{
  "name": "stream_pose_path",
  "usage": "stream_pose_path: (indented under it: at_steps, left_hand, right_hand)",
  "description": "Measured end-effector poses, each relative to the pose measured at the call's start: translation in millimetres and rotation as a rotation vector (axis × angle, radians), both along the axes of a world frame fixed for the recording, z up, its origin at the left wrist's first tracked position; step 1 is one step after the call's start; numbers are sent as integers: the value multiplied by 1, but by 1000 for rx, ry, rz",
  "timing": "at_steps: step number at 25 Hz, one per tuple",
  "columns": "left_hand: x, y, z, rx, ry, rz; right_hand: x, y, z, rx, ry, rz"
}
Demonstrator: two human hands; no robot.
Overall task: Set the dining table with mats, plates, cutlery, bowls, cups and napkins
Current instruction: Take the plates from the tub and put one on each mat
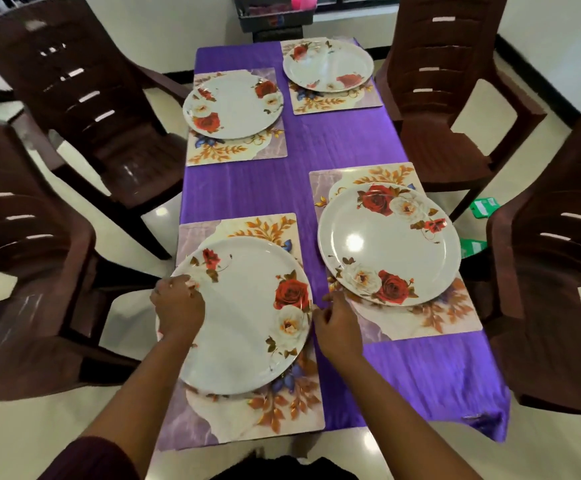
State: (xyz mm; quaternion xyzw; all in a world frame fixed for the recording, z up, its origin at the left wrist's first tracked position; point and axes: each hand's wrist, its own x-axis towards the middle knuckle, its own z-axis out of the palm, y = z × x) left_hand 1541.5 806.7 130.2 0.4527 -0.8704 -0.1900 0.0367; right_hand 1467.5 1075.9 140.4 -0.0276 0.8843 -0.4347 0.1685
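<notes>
Gripping the round white rose-printed plate [244, 313] at nine o'clock, the left hand [178, 306] sits nearer; the right hand [337, 327], loosely curled, touches its three o'clock rim.

Bright overhead light glares on the near-right plate [389, 242]; edges bow, slightly soft.

4 mats [237, 152] on table [334, 143], 2 per side; plate [389, 242] on each.

Four floral plates sat on four mats over the purple tablecloth [334, 143]. Left hand [178, 306] gripped the left rim of the lower-left plate [247, 317]; right hand [337, 327], fingers curled, sat just beside its right rim. Brown chairs flanked both frame sides.
</notes>
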Motion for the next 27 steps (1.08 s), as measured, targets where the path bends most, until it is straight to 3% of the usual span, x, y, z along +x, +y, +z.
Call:
stream_pose_path:
  at_steps: [6,11,24,27]
  left_hand:
    - [43,-16,16,248,126,145]
    - [58,-27,18,426,185,204]
    - [56,-28,12,396,176,136]
    - [51,-3,8,221,167,137]
  right_hand:
    - [9,-9,-5,30,-236,40]
    - [18,-6,-1,27,-228,110]
    - [14,-8,-3,36,-224,95]
    - [18,-4,-2,36,-170,100]
